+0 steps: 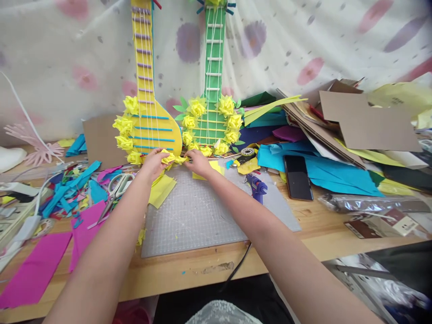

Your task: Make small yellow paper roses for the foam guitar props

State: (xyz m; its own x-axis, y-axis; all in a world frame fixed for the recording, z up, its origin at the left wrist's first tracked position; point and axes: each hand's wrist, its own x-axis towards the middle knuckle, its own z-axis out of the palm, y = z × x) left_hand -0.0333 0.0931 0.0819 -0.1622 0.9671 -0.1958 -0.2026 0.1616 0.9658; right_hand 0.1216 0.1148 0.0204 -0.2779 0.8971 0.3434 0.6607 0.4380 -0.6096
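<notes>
A yellow cardboard guitar [158, 126] with white strings and blue strips leans upright against the curtain. Yellow paper flowers [124, 143] line its left edge. My left hand [155, 165] is closed at its lower edge, fingers on a yellow crepe paper flower [168, 157]. From the right, my right hand [198, 163] pinches the twisted end of the same yellow paper; the fingertips are partly hidden. Beside it stands a green cardboard guitar [213, 114], ringed with yellow flowers and green leaves. Below my left hand lies a sheet of yellow crepe paper [162, 190].
A grey cutting mat [195, 220] covers the table's middle, with a blue glue gun [257, 186] on its right. Scissors [116, 189] lie among paper scraps at left. A phone [298, 177] and piled cardboard [367, 119] are at right.
</notes>
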